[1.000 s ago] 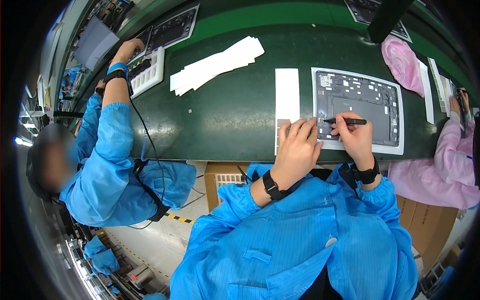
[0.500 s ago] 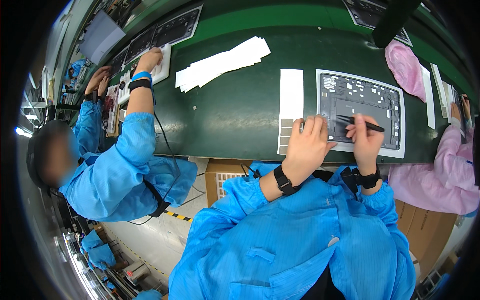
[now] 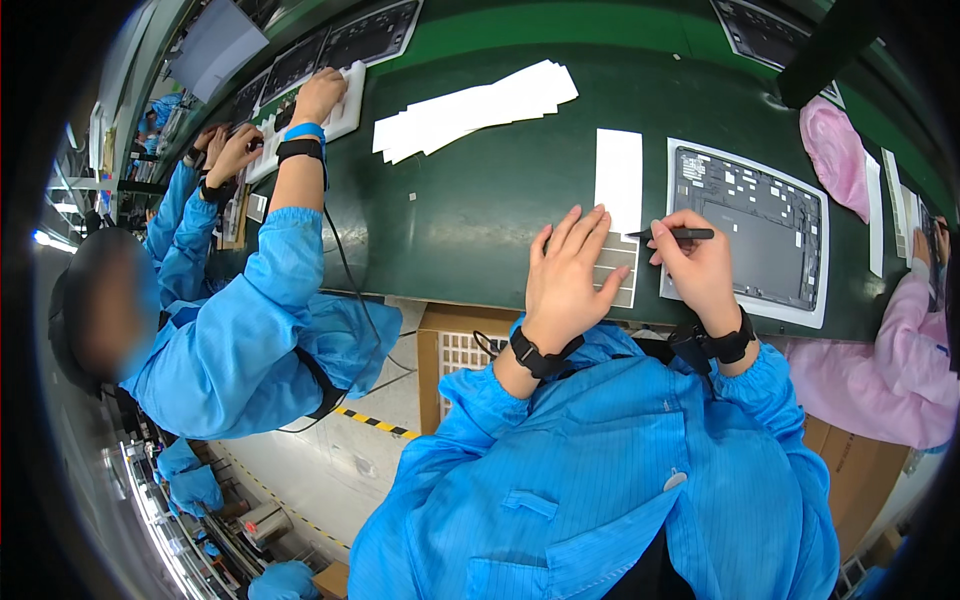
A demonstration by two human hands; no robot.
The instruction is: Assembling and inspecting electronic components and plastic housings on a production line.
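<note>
One pair of black tweezers (image 3: 690, 234) lies crosswise in the right hand (image 3: 695, 262), thumb and fingers pinched round it, tips pointing left. Just left of that grip, the left hand (image 3: 572, 265), fingers slightly spread, lies partly over one white-and-grey strip (image 3: 620, 180), its length running away from the person. Right of the grip sits one dark panel (image 3: 760, 235); beyond the left hand, white strips (image 3: 470, 112) overlap too much to count.

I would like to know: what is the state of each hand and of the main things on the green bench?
White-and-gray strip, lying flat, partly covered
Left hand, spread palm-down over the strip
Black tweezers, held near the strip's right edge; tips open or closed, unclear
Right hand, closed around the tweezers
Tablet housing, open, inner side up
White strip pile, fanned out
Pink fabric, bunched up
</note>
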